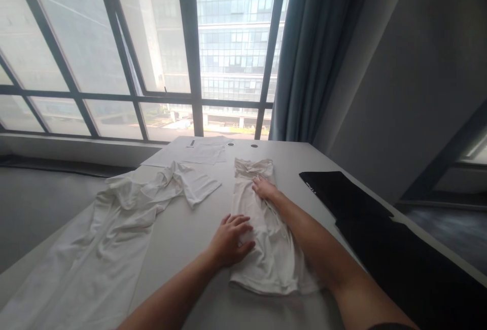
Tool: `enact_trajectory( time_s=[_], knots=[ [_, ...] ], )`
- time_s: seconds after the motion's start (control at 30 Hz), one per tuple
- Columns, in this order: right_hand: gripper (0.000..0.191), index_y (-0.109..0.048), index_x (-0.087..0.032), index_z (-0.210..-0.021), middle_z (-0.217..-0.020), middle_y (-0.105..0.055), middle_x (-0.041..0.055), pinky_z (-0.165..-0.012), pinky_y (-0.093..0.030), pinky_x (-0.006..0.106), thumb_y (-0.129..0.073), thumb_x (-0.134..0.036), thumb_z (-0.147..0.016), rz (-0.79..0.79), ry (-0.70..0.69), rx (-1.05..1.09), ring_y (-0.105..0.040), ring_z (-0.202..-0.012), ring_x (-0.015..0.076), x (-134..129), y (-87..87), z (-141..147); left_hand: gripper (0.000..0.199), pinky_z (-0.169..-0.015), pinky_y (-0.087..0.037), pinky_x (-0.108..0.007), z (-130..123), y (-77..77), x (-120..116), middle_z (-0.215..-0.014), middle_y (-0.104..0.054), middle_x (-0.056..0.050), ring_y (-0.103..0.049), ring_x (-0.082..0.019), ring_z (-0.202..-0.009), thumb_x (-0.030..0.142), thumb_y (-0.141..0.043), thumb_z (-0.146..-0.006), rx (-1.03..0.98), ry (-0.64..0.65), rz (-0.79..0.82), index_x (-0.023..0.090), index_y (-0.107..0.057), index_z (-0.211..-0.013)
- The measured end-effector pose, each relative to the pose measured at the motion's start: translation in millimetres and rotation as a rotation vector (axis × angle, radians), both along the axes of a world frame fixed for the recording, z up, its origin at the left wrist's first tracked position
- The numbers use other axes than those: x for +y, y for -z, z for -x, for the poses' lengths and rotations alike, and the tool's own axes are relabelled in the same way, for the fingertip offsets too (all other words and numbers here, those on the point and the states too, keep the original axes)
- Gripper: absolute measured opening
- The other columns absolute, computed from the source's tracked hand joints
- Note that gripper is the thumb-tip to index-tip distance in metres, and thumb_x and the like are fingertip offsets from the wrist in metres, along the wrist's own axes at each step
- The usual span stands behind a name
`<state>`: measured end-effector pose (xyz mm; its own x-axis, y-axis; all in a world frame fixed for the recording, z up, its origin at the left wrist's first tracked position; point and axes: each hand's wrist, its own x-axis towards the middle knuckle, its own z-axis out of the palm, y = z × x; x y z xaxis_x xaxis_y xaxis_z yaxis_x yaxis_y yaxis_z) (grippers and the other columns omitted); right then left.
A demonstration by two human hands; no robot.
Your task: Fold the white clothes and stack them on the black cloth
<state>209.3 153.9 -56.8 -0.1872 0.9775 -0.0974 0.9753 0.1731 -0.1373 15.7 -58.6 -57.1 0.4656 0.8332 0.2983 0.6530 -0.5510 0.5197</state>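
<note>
A cream-white garment (266,254), narrow and wrinkled, lies lengthwise on the white table (182,259), its far end bunched. On its left edge, about halfway down, rests my left hand (232,239), fingers spread and palm down. My right hand (264,188) touches the cloth near the bunched far end with its fingers extended. Neither hand grips the cloth. The right forearm passes over the garment's right side and hides part of it.
Another white garment (122,228) spreads over the table's left side. Black cloth pieces (399,254) lie along the right edge. Sheets of paper (201,151) sit at the far left, near two round table holes. Windows and a curtain (308,51) stand behind.
</note>
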Motion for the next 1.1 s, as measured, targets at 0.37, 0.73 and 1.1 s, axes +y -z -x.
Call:
enact_trajectory(
  time_s=[0.37,0.73,1.1],
  knots=[
    [0.052,-0.043,-0.019,-0.147,-0.148,-0.046,0.0145,-0.113,-0.023,0.045,-0.034,-0.041,-0.101,-0.321,0.035,-0.007,-0.042,-0.135,0.0277,12,-4.0,0,0.057,-0.110,-0.031,-0.047,6,6.1,7,-0.126,-0.066,-0.008,-0.057,-0.030,-0.118,0.064,-0.076,-0.067,-0.113,0.255,-0.086,0.028,-0.070,-0.111],
    [0.057,-0.072,-0.013,-0.110,-0.111,-0.070,0.0152,-0.083,-0.046,0.029,-0.052,-0.062,-0.089,-0.059,0.270,0.198,-0.065,-0.104,0.0257,-98,-19.7,-90,0.017,-0.089,-0.043,-0.039,1,3.8,-4,-0.095,-0.069,-0.007,-0.060,-0.021,-0.091,0.034,-0.062,-0.088,-0.107,0.242,-0.253,0.022,-0.071,-0.081],
    [0.029,-0.073,-0.009,-0.087,-0.081,-0.072,0.0092,-0.062,-0.047,0.023,-0.080,-0.024,-0.063,0.180,0.285,0.457,-0.068,-0.078,0.0214,-177,-30.5,-122,0.025,-0.072,-0.049,-0.027,12,0.4,-23,-0.087,-0.063,-0.007,-0.059,-0.016,-0.077,0.025,-0.039,-0.100,-0.194,0.080,-0.400,0.020,-0.064,-0.096]
  ],
)
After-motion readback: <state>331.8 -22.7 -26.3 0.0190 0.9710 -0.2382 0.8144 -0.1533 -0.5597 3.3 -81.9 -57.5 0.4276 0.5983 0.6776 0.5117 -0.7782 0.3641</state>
